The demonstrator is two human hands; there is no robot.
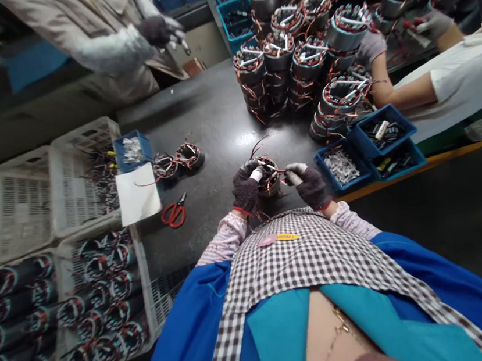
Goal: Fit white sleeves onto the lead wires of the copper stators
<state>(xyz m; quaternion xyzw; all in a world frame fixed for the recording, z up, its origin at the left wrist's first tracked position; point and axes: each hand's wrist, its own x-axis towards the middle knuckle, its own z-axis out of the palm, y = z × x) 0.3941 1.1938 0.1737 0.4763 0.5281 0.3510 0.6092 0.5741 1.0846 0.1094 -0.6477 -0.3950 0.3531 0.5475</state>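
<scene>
A small motor stator (270, 186) with copper windings and red and dark lead wires stands on the dark table close to my apron. My left hand (246, 190), in a dark glove with pale wrapped fingertips, is closed around its left side. On the right, my right hand (310, 185), gloved alike, pinches the stator's lead wires (281, 171) between thumb and finger. White sleeving shows over the windings. Part of the stator is hidden by my left fingers.
Red-handled scissors (175, 213), a white paper (138, 194) and two stators (189, 156) lie left. Blue bins (341, 163) hold small parts at right. Stacked stators (283, 76) stand at the back. Crates (146, 286) line the left. Two co-workers (119, 49) (414, 86) are nearby.
</scene>
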